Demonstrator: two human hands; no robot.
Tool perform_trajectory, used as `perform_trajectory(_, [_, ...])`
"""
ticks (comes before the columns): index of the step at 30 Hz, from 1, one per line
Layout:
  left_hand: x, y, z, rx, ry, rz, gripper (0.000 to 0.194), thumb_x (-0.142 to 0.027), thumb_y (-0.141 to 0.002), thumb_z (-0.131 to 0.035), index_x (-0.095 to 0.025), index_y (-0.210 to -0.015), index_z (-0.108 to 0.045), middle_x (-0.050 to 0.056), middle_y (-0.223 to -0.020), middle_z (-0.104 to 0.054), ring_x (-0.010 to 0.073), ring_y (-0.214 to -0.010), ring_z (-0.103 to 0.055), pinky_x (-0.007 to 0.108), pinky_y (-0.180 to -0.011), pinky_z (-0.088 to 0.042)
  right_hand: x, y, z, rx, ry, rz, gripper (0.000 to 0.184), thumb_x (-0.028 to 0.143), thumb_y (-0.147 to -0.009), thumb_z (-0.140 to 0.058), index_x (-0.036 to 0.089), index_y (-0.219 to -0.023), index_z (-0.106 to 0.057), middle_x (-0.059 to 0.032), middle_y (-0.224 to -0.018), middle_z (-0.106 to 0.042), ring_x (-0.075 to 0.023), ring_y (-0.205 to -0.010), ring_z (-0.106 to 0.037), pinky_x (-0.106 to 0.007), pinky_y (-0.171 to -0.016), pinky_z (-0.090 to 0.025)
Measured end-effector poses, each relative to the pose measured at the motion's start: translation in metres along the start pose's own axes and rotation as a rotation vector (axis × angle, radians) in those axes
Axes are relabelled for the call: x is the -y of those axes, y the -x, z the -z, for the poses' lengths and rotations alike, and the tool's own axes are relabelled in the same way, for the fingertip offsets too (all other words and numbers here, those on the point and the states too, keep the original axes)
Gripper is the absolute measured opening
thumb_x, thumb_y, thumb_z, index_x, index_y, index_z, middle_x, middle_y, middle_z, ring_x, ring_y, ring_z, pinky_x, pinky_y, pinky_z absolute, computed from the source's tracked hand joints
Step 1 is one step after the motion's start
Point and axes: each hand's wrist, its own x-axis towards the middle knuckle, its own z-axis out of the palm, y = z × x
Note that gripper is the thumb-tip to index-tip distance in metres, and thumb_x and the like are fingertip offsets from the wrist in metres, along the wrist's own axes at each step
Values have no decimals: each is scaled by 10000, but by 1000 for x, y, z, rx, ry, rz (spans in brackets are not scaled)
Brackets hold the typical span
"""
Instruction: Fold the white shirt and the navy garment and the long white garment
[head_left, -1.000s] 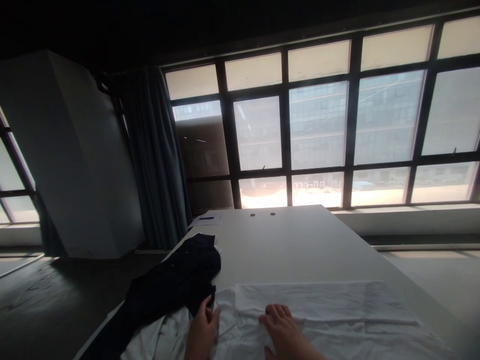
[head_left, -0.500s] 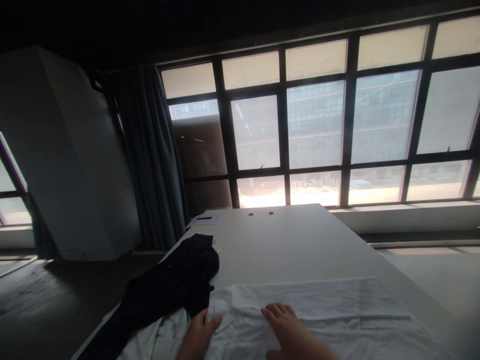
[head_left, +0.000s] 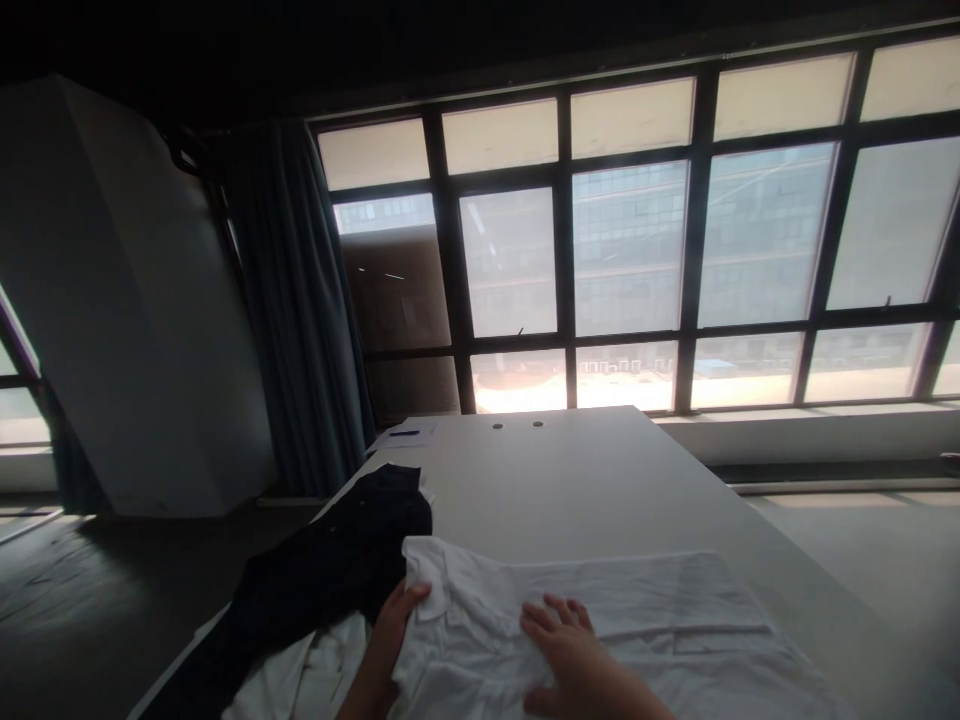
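Observation:
A white garment (head_left: 660, 590) of thin, slightly wrinkled cloth is spread over the near part of the table; its exact kind I cannot tell. My left hand (head_left: 396, 620) pinches its left edge, thumb on top, and that edge is raised off the tabletop. Flat on the middle of the cloth rests my right hand (head_left: 566, 640), fingers stretched out. To the left, a dark garment (head_left: 322, 565) lies in a long heap beside my left hand. Another piece of white cloth (head_left: 311, 670) shows below it, partly hidden by my left arm.
The white table (head_left: 570, 490) stretches away towards large windows (head_left: 630, 250). At its far left corner lie a sheet of paper (head_left: 420, 436) and a blue pen (head_left: 405, 433). Two round holes (head_left: 517, 425) sit near the far edge. A blue curtain (head_left: 292, 320) hangs beyond the left side.
My left hand has moved up and slightly left, lifting the white garment's left edge. The cloth has shifted left a little. My right hand stays flat on it.

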Motion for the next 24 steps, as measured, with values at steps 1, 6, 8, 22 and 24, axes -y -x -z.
perform_trajectory(1, [-5, 2, -11, 48, -3, -18, 390, -425, -631, -783, -170, -922, -739, 51, -866, -772, 299, -920, -728, 359, -814, -585, 1, 0, -2, -3, -8, -1, 989, 719, -715, -716, 363, -1564, -353, -63, -1661, -276, -447, -1528, -76, -671, -1193, 60])
perform_trajectory(6, [1, 16, -80, 161, -139, -174, 382, -434, -730, -676, -174, -1008, -704, 32, -876, -743, 253, -851, -690, 324, -782, -547, -2, -3, -3, -90, -157, 9, 1059, 531, -681, -781, 277, -1593, -307, -107, -1617, -364, -401, -1527, -153, -595, -1225, 31])
perform_trajectory(8, [17, 23, -110, 154, -208, -282, 434, -404, -743, -658, -172, -1109, -687, 70, -1046, -742, 267, -992, -678, 339, -900, -531, -12, -7, 4, -189, -454, 3, 960, 538, -708, -747, 247, -1549, -388, -134, -1486, -534, -352, -1444, -367, -528, -1232, -124])
perform_trajectory(22, [60, 20, -142, 305, -641, -475, 284, -473, -926, -512, -236, -1008, -645, 105, -1077, -727, 267, -1038, -674, 354, -911, -511, -51, -13, 37, -549, -903, -200, 563, 659, -855, -451, 191, -1103, -641, -110, -1052, -726, -297, -1068, -661, -408, -912, -525])
perform_trajectory(24, [54, -8, -121, 202, -603, -477, 316, -517, -932, -493, -239, -988, -633, 101, -1081, -721, 270, -1056, -664, 370, -929, -504, -55, -15, 44, -549, -802, -233, 494, 585, -840, -505, 184, -1092, -647, -112, -1000, -731, -304, -999, -678, -417, -870, -534])
